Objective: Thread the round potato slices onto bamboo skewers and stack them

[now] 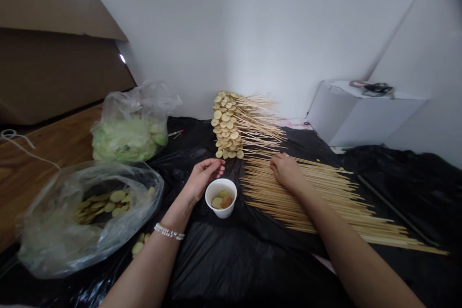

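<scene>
My left hand (206, 175) is just in front of a stack of potato slices (226, 122) threaded on skewers. Its fingers are loosely bent, thumb slightly apart, with nothing visible between them. A white paper cup (221, 211) holding a few slices and a brownish piece stands beside that wrist. My right hand (286, 169) is closed, fingers curled down at the near edge of the stacked sticks, on what looks like a bamboo skewer; its fingertips are partly hidden. Beneath and around this hand lies a wide row of bare bamboo skewers (335, 202).
Black plastic sheeting (224, 260) covers the work surface. At left are an open clear bag (54, 231) of potato slices, a tied bag (126, 139) of pale green pieces, and a cardboard box (54, 72). A white box (339, 115) stands at the back right against the wall.
</scene>
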The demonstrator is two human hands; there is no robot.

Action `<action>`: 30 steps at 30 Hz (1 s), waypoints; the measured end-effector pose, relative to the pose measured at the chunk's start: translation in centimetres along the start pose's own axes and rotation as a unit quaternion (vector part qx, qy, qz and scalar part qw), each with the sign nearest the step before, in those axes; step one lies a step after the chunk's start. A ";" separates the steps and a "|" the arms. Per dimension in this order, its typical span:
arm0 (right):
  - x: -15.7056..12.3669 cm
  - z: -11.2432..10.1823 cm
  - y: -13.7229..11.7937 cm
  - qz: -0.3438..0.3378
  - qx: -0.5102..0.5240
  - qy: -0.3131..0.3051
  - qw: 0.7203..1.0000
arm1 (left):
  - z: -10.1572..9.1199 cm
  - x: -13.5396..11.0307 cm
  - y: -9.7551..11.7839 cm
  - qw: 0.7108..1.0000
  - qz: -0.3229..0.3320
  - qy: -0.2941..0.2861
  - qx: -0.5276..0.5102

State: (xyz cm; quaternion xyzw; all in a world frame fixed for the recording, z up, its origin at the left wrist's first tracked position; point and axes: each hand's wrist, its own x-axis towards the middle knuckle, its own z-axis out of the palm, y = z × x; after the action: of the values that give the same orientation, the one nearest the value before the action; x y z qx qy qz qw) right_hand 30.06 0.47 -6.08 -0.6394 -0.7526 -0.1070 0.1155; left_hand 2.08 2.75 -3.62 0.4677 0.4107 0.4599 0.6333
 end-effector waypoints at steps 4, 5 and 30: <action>0.0 -0.1 -0.2 -0.015 -0.025 0.004 1.000 | 0.0 0.0 0.0 1.000 0.001 0.001 0.000; -0.1 -0.2 -0.3 -0.018 -0.030 0.006 0.999 | 0.0 0.0 0.1 1.000 0.003 0.001 0.000; -1.7 -3.1 -6.3 -0.071 0.042 0.101 0.992 | -0.6 -1.9 2.2 0.967 0.008 -0.193 0.166</action>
State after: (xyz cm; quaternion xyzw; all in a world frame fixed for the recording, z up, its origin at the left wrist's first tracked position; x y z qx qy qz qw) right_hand 24.26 -3.04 -3.74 -0.5653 -0.7842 -0.1472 0.2095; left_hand 0.57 1.33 -1.41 0.6496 0.3472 0.2911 0.6105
